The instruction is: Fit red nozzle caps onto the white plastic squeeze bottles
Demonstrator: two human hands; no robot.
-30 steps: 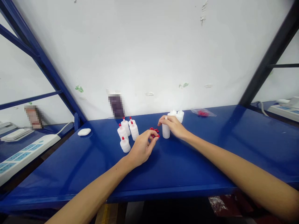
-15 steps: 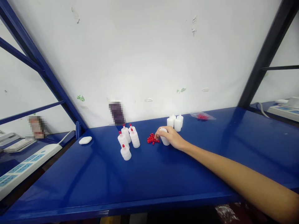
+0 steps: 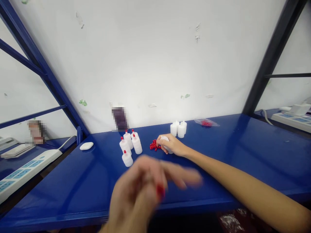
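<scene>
My left hand (image 3: 141,187), blurred, is low in the foreground near the table's front edge, pinching a small red cap (image 3: 160,191) between thumb and finger. My right hand (image 3: 173,144) is wrapped round a white bottle (image 3: 167,145) just right of a pile of red caps (image 3: 154,145). Left of the pile stand several white bottles with red tips (image 3: 136,145). Behind my right hand is a group of white bottles without red tips (image 3: 181,130).
On the blue table (image 3: 73,181) lie a white rounded object (image 3: 86,146) at the left and a clear bag with red pieces (image 3: 206,123) at the back right. A power strip (image 3: 29,171) runs along the left. Blue posts rise at both sides.
My left hand has come into view from below with a red cap. My right hand has tilted the white bottle it holds. The view has shifted slightly.
</scene>
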